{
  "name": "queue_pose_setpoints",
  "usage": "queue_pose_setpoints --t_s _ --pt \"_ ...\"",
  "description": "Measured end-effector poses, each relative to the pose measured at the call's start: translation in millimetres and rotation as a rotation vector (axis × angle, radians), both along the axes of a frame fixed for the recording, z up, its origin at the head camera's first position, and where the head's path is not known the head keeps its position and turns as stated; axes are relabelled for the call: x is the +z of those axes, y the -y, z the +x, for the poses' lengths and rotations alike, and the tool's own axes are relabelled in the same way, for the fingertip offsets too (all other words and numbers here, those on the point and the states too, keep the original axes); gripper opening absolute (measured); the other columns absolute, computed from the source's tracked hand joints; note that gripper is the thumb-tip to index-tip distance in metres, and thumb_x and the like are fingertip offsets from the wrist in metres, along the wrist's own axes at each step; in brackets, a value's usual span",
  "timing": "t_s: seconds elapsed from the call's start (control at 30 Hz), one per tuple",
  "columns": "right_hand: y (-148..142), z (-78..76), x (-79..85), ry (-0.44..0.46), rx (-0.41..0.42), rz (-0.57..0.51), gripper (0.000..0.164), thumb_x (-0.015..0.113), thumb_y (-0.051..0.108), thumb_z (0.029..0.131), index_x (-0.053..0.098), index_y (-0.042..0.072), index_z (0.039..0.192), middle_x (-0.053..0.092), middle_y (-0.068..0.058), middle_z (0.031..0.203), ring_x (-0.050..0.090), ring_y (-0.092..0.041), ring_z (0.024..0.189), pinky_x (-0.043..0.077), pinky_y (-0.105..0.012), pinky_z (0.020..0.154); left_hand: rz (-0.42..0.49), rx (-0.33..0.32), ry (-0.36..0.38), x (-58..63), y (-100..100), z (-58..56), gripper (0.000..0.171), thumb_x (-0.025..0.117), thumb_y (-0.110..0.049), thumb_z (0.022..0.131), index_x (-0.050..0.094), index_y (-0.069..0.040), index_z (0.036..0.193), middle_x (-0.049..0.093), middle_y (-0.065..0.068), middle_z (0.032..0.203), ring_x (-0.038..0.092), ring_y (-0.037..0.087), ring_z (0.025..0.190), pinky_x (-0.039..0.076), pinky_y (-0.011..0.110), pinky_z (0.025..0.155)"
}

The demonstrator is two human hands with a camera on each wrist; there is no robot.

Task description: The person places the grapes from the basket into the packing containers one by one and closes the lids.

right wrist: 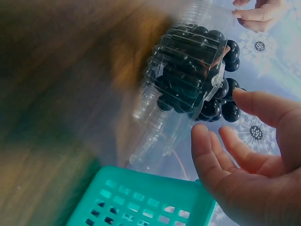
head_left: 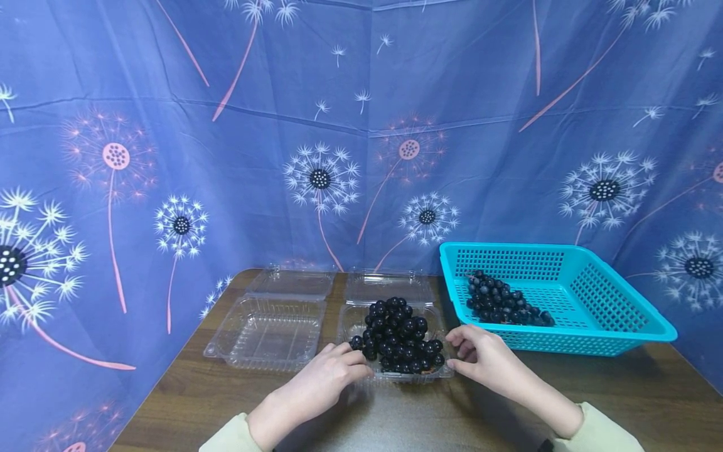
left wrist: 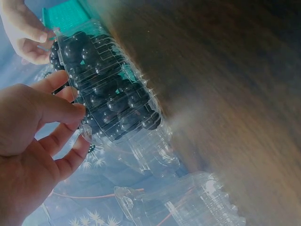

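A bunch of dark grapes (head_left: 398,336) is heaped in a clear plastic clamshell box (head_left: 390,376), rising above its rim. My left hand (head_left: 330,373) is at the box's left front corner, its fingertips right at the rim and the outer grapes; in the left wrist view its thumb (left wrist: 70,114) overlaps the box edge. On the opposite side, my right hand (head_left: 486,358) has its fingers loosely bent and apart. From the right wrist, its thumb (right wrist: 254,103) shows close to the grapes, with a gap between thumb and fingers.
To the left, a second clear clamshell box (head_left: 271,336) lies with its lid back. A turquoise plastic basket (head_left: 632,342) stands at the right, with another bunch of grapes (head_left: 503,301) inside. Blue dandelion-print cloth (head_left: 361,125) hangs behind the wooden table (head_left: 181,402).
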State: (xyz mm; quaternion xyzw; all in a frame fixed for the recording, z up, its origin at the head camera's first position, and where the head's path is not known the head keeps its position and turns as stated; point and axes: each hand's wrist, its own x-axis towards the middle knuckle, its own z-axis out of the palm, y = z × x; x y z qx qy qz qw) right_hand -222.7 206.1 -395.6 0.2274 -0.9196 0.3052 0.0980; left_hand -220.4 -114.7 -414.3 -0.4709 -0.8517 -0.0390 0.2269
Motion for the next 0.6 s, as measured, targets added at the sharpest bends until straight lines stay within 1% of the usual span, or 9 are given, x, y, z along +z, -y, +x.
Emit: queue_pose_setpoints --t_s 0.1,0.23,0.43,0.5,0.6 --pt "-2.4 1.5 -2.1 0.035 -0.015 -0.029 0.031 0.077 0.011 0.074 0.062 0.006 0.101 0.060 -0.002 0.090 0.058 -0.003 0.073 0.052 -0.021 0.062 0.000 0.000 -0.002 0.3 0.0 -0.2 0.043 0.065 0.005 0.071 0.069 -0.025 0.101 0.059 -0.015 0.097 0.051 0.005 0.086 0.040 0.021 0.065" --pt "-4.8 3.3 -5.2 0.137 -0.024 -0.094 0.033 0.074 0.012 0.076 0.060 0.004 0.104 0.060 -0.003 0.091 0.058 -0.001 0.073 0.052 -0.022 0.062 0.000 -0.002 -0.004 0.9 -0.1 -0.4 0.043 0.065 0.005 0.070 0.069 -0.025 0.101 0.059 -0.015 0.096 0.051 0.005 0.085 0.037 0.019 0.064" --pt "-6.1 4.9 -11.3 0.333 -0.030 -0.280 0.042 0.073 0.012 0.077 0.055 -0.003 0.112 0.058 -0.009 0.094 0.059 -0.008 0.077 0.052 -0.024 0.064 -0.001 -0.007 -0.013 1.1 0.1 0.1 0.045 0.066 0.007 0.068 0.069 -0.024 0.101 0.059 -0.014 0.096 0.051 0.005 0.085 0.035 0.018 0.062" --pt "-6.2 5.3 -14.1 0.398 -0.027 -0.355 0.045 0.072 0.009 0.077 0.053 -0.006 0.115 0.058 -0.012 0.097 0.060 -0.012 0.080 0.054 -0.025 0.067 -0.002 -0.006 -0.017 1.0 0.2 -0.1 0.046 0.065 0.007 0.068 0.069 -0.024 0.101 0.059 -0.014 0.096 0.050 0.005 0.085 0.035 0.018 0.062" --pt "-6.4 5.8 -18.4 0.508 0.000 -0.486 0.051 0.069 0.006 0.079 0.046 -0.011 0.122 0.056 -0.016 0.102 0.061 -0.016 0.086 0.056 -0.030 0.072 -0.004 -0.008 -0.016 0.3 0.4 -0.9 0.046 0.065 0.007 0.068 0.069 -0.024 0.101 0.059 -0.014 0.095 0.050 0.005 0.085 0.034 0.017 0.062"
